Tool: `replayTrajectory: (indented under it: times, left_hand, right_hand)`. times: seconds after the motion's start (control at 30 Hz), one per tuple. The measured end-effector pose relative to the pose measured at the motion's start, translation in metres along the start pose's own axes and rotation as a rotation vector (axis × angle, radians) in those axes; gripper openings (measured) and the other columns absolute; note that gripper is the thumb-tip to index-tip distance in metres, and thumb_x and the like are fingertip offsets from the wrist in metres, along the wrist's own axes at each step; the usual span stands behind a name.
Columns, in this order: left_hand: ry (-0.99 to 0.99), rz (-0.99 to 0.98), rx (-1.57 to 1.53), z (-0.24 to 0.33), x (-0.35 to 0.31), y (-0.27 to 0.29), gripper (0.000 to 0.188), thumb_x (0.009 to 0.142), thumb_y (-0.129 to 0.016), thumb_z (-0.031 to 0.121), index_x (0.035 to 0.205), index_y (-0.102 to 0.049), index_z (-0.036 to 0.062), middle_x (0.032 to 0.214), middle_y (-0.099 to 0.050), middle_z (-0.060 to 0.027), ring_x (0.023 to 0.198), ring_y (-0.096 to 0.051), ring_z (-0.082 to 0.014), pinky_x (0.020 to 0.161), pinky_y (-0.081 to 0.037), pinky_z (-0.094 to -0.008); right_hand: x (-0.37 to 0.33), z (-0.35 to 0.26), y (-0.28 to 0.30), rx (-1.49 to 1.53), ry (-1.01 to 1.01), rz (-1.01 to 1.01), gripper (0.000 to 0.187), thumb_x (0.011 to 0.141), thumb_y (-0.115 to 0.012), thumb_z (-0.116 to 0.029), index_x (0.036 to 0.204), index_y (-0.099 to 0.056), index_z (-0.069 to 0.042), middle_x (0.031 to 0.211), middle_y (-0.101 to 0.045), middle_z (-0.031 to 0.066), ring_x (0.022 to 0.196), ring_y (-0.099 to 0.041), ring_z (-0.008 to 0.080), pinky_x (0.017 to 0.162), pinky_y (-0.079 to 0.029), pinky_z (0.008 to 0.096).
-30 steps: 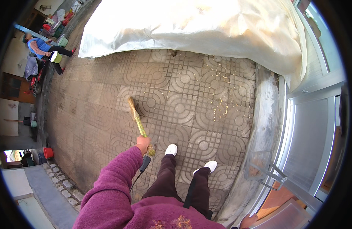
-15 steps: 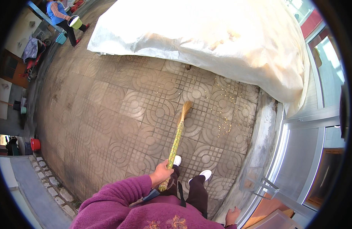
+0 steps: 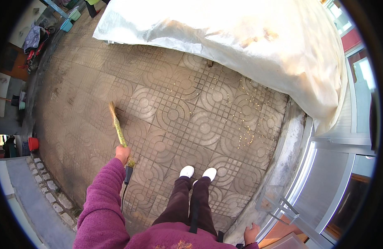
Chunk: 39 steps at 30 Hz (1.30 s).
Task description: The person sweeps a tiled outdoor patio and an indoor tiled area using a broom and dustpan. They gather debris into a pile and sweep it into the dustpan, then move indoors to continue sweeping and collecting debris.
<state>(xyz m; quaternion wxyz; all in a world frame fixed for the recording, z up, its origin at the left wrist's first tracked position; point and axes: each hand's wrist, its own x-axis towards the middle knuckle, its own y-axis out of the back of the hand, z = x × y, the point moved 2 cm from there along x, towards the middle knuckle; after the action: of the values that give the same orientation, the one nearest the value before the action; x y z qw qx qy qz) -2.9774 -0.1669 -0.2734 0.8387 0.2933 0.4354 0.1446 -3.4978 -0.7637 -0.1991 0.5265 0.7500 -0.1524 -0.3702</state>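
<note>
My left hand (image 3: 122, 154) is wrapped round the yellow-green patterned handle of a broom (image 3: 119, 133), out to the left at arm's length. The straw head of the broom points away from me, over the patterned paving. A dark device with a cord (image 3: 128, 175) hangs by my left wrist. My right hand (image 3: 251, 233) hangs low at the right, near the metal-framed door, its fingers partly spread with nothing in them. Small pale-yellow kernels or bits (image 3: 246, 137) lie scattered on the tiles right of centre.
A large heap under white plastic sheeting (image 3: 224, 45) fills the far side. On the right runs a raised concrete ledge (image 3: 289, 141) beside a metal-framed door (image 3: 324, 178). A red bucket (image 3: 33, 144) stands at the left; a person's dark-clad leg (image 3: 92, 9) shows at far left.
My left hand has swung the broom from the middle over to the left. My feet are now side by side. The person with the light green bucket has moved mostly out of the top edge.
</note>
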Motion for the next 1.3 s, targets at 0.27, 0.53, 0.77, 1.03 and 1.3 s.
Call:
replayTrajectory:
  times: [0.27,0.53,0.77,1.03,1.3]
  left_hand:
    - [-0.044,-0.169,-0.006,0.047,0.021,-0.102,0.037,0.076,-0.059,0.012,0.107,-0.053,-0.0099,0.092,-0.062,-0.0212,0.079,-0.063,-0.0329,0.068,-0.05,-0.0427]
    - [-0.407,-0.416,0.768,0.071,-0.135,-0.2,0.07,0.077,-0.059,0.018,0.133,-0.029,-0.0118,0.107,-0.059,-0.0296,0.103,-0.058,-0.0399,0.088,-0.048,-0.0426]
    - [-0.588,-0.585,0.672,0.059,-0.22,-0.175,0.069,0.075,-0.061,0.02,0.135,-0.035,-0.0035,0.103,-0.061,-0.0291,0.1,-0.059,-0.0405,0.085,-0.048,-0.0418]
    - [-0.491,-0.266,0.454,0.041,-0.191,-0.077,0.073,0.074,-0.065,0.019,0.137,-0.036,-0.0025,0.114,-0.059,-0.0266,0.107,-0.059,-0.0345,0.09,-0.046,-0.0348]
    - [-0.131,0.17,0.277,0.045,0.024,0.019,0.048,0.071,-0.064,0.015,0.115,-0.055,-0.0033,0.102,-0.063,-0.0255,0.097,-0.062,-0.0366,0.083,-0.049,-0.0408]
  right_hand:
    - [0.01,-0.005,0.007,-0.024,-0.095,-0.072,0.034,0.071,-0.064,-0.011,0.1,-0.061,0.005,0.098,-0.056,0.0229,0.098,-0.051,0.0389,0.087,-0.041,0.0453]
    - [0.018,0.002,-0.005,0.01,-0.132,-0.084,0.034,0.071,-0.064,-0.013,0.1,-0.061,0.004,0.099,-0.057,0.0224,0.098,-0.051,0.0392,0.089,-0.04,0.0454]
    - [0.046,0.009,0.002,0.057,-0.113,-0.061,0.035,0.071,-0.065,-0.014,0.1,-0.061,0.006,0.099,-0.059,0.0234,0.099,-0.051,0.0386,0.09,-0.04,0.0453]
    - [0.101,0.007,0.036,0.032,-0.261,0.034,0.036,0.069,-0.067,-0.011,0.101,-0.061,0.004,0.1,-0.056,0.0244,0.099,-0.052,0.0403,0.089,-0.041,0.0457]
    - [0.079,-0.066,0.025,-0.107,-0.155,0.017,0.038,0.075,-0.064,-0.019,0.104,-0.061,0.004,0.1,-0.059,0.0249,0.097,-0.054,0.0401,0.088,-0.042,0.0457]
